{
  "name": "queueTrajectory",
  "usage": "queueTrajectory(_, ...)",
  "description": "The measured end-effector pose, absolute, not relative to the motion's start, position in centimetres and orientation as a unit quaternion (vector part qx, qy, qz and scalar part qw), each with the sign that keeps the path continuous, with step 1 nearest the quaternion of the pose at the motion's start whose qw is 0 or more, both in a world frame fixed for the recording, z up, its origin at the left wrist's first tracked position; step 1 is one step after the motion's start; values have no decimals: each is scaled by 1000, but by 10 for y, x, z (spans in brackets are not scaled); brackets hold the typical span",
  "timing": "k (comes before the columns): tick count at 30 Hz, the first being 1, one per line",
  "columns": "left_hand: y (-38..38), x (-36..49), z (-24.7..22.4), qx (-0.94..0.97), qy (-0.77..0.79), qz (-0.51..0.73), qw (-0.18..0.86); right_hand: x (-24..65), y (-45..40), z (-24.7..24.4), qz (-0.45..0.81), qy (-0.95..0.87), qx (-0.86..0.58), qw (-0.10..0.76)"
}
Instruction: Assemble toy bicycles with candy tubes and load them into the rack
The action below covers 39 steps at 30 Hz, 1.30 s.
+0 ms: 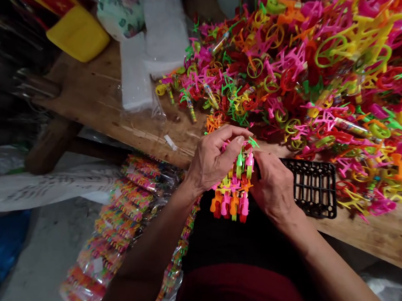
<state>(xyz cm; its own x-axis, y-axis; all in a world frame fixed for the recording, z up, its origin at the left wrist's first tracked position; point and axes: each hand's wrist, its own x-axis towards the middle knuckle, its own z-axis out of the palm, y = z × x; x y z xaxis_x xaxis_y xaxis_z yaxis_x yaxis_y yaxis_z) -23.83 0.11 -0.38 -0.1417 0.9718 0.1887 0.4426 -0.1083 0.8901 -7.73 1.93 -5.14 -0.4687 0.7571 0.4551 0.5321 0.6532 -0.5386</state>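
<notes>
Between my hands, at the table's near edge, is a cluster of small plastic toy bicycles (231, 203) in pink, orange, green, yellow and red, lined up in rows. My left hand (212, 158) is closed around the cluster's left and upper side, its thumb and forefinger near the top. My right hand (274, 181) is closed at the right side of the cluster, its fingertips mostly hidden. Just right of that hand lies a black plastic rack (317, 188) with slots, flat on the wooden table (97, 102).
A large heap of loose toy bicycles (278, 69) covers the table's back and right. Clear plastic bags (135, 72) lie at the back left, near a yellow and red container (78, 32). Packed bags of the toys (120, 218) are stacked below the table at left.
</notes>
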Motion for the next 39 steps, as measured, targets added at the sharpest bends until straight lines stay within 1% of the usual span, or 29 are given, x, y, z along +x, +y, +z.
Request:
queueTrajectory(3, 3, -239, -6, 602, 588, 457, 287, -79, 18, -52, 143, -850, -378, 339)
queueTrajectory(7, 10, -241, -9, 660, 521, 474, 260, -78, 19, -54, 112, -861, -370, 330)
queueTrajectory(12, 11, -242, -10, 635, 509, 475, 335, -77, 22, -56, 153, -852, -373, 333)
queueTrajectory(18, 12, -242, -4, 664, 525, 456, 276, -78, 23, -60, 161, -850, -369, 340)
queueTrajectory(21, 11, -241, -2, 661, 532, 452, 275, -73, 23, -57, 203, -842, -353, 355)
queueTrajectory(27, 4, -240, -1, 605, 580, 463, 289, -64, 31, -41, 273, -769, -372, 442)
queueTrajectory(30, 4, -241, 0, 601, 581, 452, 311, -69, 40, -38, 352, -727, -383, 447)
queueTrajectory(33, 6, -242, 1, 627, 572, 443, 289, -78, 48, -39, 430, -700, -356, 445)
queueTrajectory(39, 6, -241, 1, 644, 576, 428, 266, -81, 60, -43, 476, -663, -352, 458)
